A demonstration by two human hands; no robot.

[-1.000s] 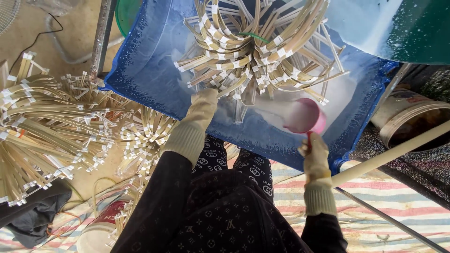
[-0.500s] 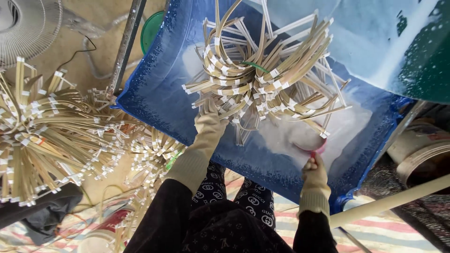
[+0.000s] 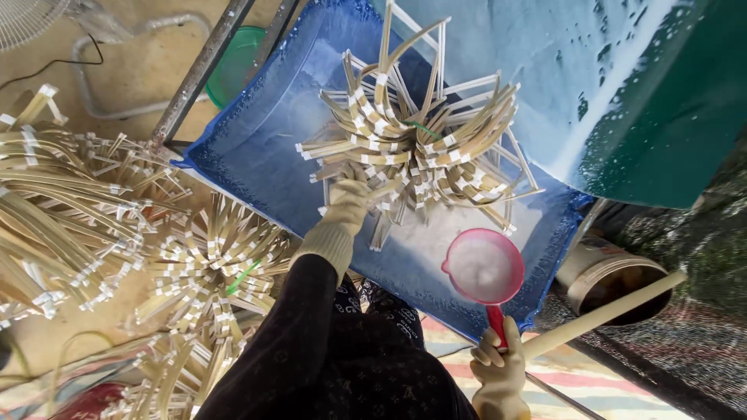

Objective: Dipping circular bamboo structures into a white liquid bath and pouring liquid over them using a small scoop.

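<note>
Gloved hands hold a bamboo-strip bundle [image 3: 412, 148] and pink scoop [image 3: 484, 268] over blue tub [image 3: 257, 148]

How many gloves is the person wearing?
2. The left glove grips the bundle of bamboo strips over the blue tub. The right glove holds the pink scoop by its handle, near the bottom edge.

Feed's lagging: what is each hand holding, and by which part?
Left hand grips the bamboo strip bundle at its lower edge. Right hand holds the pink scoop by its red handle.
</note>
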